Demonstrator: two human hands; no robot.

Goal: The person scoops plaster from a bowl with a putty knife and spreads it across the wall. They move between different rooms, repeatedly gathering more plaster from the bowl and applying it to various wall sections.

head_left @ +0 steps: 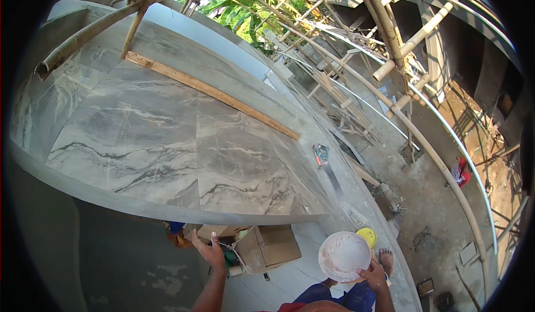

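Right hand (pixel 374 276) grips a white bowl (pixel 344 255); left hand (pixel 212 252) open, empty.
Judged step: mortar carried toward the marble slab (pixel 167 139); applying it calls for a tool.

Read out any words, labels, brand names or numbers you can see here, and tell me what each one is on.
No text can be read in this view.
The cardboard box near the left hand shows no legible print.
The white bowl held by the right hand carries no marking that can be made out.
The yellow disc and the small tool on the marble slab are too small and blurred to read.
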